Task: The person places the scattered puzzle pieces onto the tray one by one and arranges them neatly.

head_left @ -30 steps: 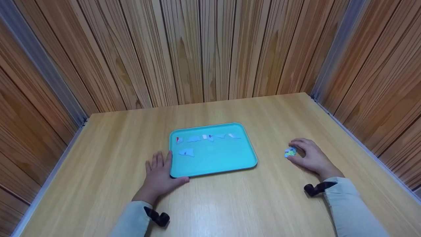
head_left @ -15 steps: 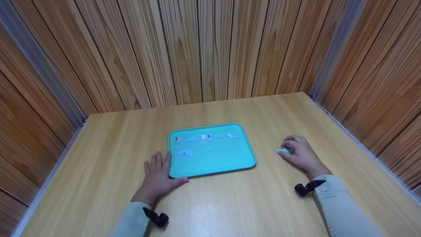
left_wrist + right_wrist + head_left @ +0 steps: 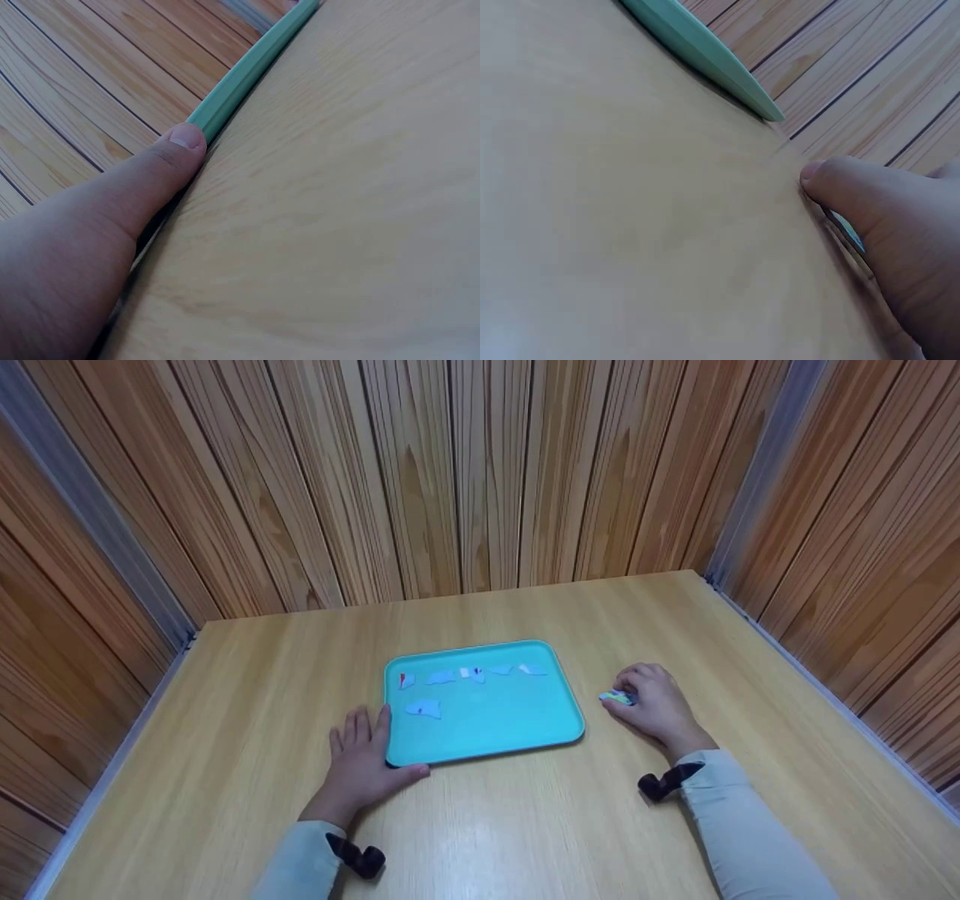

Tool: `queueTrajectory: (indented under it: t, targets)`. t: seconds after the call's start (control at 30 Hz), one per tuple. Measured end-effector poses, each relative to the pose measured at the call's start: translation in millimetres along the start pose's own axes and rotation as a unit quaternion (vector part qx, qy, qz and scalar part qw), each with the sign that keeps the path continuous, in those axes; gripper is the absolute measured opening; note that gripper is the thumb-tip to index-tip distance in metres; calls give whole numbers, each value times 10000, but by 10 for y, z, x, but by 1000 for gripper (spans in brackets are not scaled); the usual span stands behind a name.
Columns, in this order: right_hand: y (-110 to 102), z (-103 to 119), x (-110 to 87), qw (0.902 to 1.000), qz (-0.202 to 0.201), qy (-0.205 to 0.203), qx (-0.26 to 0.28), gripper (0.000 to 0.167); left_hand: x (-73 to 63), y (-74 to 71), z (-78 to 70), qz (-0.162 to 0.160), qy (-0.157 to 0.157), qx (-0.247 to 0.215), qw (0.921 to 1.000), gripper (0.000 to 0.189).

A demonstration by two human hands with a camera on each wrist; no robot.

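Note:
A turquoise tray [image 3: 495,735] lies on the table with several pale blue paper-like pieces in it. Most form a row along its far side, among them a red-marked piece [image 3: 406,681]; a single larger piece [image 3: 424,708] lies nearer its left side. My left hand [image 3: 364,765] rests at the tray's near left corner, fingers spread straight, its thumb [image 3: 169,161] against the rim. To the right of the tray, my right hand [image 3: 652,703] pinches a small colourful flat piece [image 3: 616,697] between thumb and fingers, low over the table. In the right wrist view that hand mostly hides the piece.
The wooden table [image 3: 480,825] extends around the tray on all sides. Wood-panelled walls [image 3: 480,472] rise behind it and at both sides. A black wrist camera mount [image 3: 356,855] sits on the left sleeve, another mount [image 3: 670,781] on the right.
My right hand has moved left toward the tray with the colourful piece in its fingers, and the piece now lies flatter. The left hand and the tray stay in place.

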State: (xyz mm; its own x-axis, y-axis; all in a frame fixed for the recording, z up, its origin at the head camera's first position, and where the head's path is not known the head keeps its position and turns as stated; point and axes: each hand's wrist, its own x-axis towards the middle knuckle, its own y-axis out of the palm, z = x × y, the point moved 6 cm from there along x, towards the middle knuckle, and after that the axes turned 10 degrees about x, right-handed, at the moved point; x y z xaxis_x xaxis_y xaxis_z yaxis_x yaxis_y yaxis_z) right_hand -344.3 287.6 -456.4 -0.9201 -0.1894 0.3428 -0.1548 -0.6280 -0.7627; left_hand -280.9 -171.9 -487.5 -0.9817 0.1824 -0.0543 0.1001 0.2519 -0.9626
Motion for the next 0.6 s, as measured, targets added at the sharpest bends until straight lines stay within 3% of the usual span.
queueTrajectory:
  t: [0.27,0.6]
  targets:
    - [118,184,104,9988,-325,216,302,33,6,-28,11,-6,23,13,10000,130]
    - [364,495,219,9993,-228,181,242,31,-26,-28,-12,51,-1,-90,9999,129]
